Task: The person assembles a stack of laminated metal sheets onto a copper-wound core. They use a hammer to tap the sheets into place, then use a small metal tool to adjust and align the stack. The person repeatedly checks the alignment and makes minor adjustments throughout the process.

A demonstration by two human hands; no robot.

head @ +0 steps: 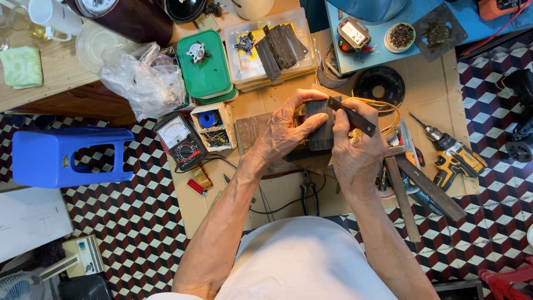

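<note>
You hold a dark block of stacked metal plates (321, 125), wound with copper-coloured wire, above the cardboard sheet (261, 191) on the tiled floor. By its look it is heavy and rigid, with thin, sharp plate edges; I judge the flat outer faces the safest hold, clear of the wire. Your left hand (286, 130) is wrapped tight round its left side, thumb on the front face. Your right hand (355, 153) pinches a single thin dark plate (351, 115) at the block's upper right corner; it is probably light, springy and easily bent.

Behind, a clear plastic tray (270, 47) holds loose dark strips over a yellow sheet. Left of it sits a green lidded box (206, 65). Nearer you stand a black dial meter (179, 139) and a small white box (214, 126) holding a blue spool.
</note>
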